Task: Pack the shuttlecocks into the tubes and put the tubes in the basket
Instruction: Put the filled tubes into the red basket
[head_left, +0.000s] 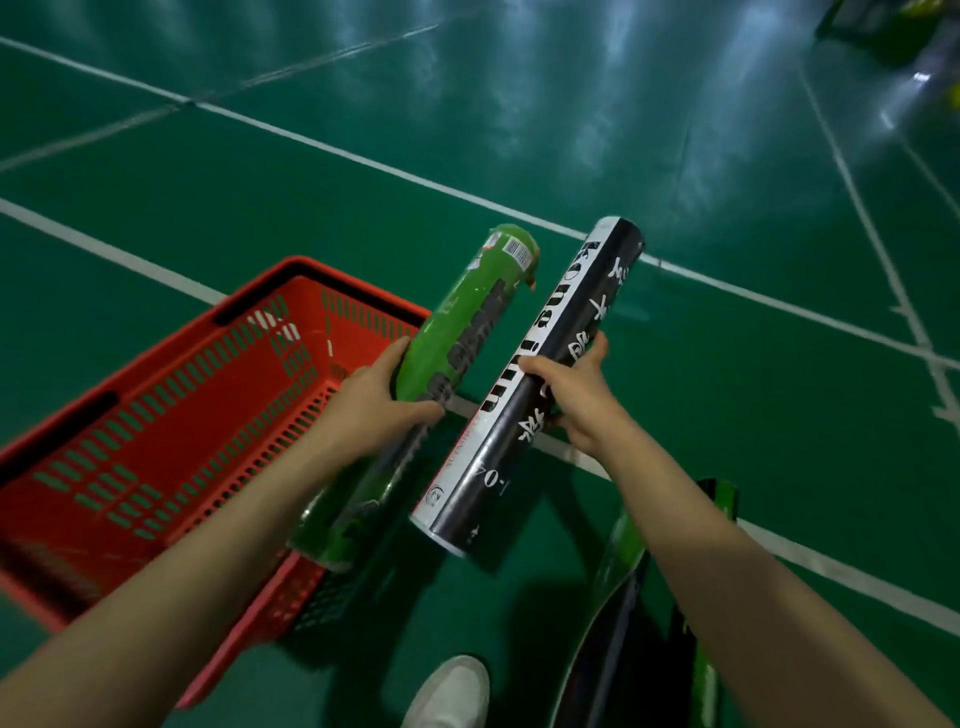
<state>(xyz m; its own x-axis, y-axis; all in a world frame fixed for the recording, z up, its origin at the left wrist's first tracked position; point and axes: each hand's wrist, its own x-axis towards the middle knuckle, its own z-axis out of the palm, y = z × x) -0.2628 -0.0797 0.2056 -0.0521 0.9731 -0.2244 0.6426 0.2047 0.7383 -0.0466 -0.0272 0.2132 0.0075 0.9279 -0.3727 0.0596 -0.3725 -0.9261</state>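
Observation:
My left hand (382, 400) grips a green tube (457, 338) around its middle, held in the air beside the right rim of the red basket (156, 431). A black-and-white tube (550, 353) with lettering is gripped at mid-length by my right hand (576, 395). The two tubes lie almost parallel, tilted up and away from me, a small gap between them. The basket stands on the green floor at the left and looks empty inside. No loose shuttlecocks are visible.
More tubes, green and dark (634, 597), lie on the floor under my right forearm. A white shoe (452, 691) shows at the bottom edge. White court lines (363, 156) cross the green floor. Blurred objects (883, 21) sit at the far top right.

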